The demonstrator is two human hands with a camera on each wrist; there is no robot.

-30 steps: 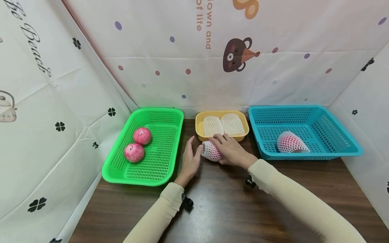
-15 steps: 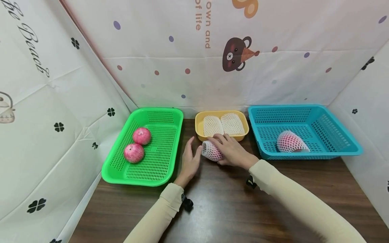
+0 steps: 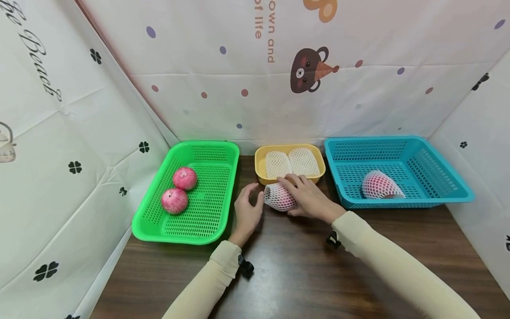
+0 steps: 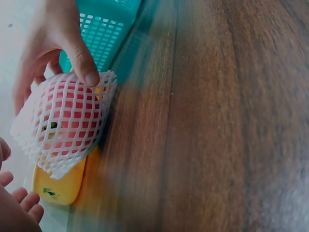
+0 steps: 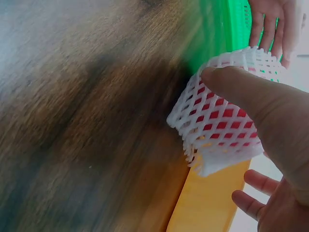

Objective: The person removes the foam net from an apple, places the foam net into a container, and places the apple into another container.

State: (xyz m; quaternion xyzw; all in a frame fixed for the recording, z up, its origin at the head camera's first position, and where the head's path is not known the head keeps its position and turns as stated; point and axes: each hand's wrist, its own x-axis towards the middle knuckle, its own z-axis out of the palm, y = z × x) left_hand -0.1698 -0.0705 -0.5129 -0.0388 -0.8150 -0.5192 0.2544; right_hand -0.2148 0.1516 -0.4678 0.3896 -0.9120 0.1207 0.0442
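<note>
In the head view, my right hand [image 3: 308, 199] grips a red apple in a white foam net sleeve [image 3: 280, 197] just above the table, in front of the yellow tray. Its thumb lies along the net in the right wrist view. My left hand [image 3: 248, 212] is beside the sleeve's left end, fingers bent loosely and holding nothing. From the left wrist, the netted apple [image 4: 72, 116] shows its dark-tipped end through the mesh. Several flat white foam nets lie in the yellow tray [image 3: 260, 170] in two stacks.
On the left, a green basket [image 3: 203, 208] holds two bare apples [image 3: 180, 190]. To the right, a blue basket [image 3: 418, 177] contains another netted apple [image 3: 380, 185]. Brown wooden table [image 3: 295, 274] extends in front; a printed white cloth [image 3: 199, 57] hangs behind.
My right hand has shifted slightly to the right with the netted apple. My left hand's fingers have bent a little more beside the sleeve's end.
</note>
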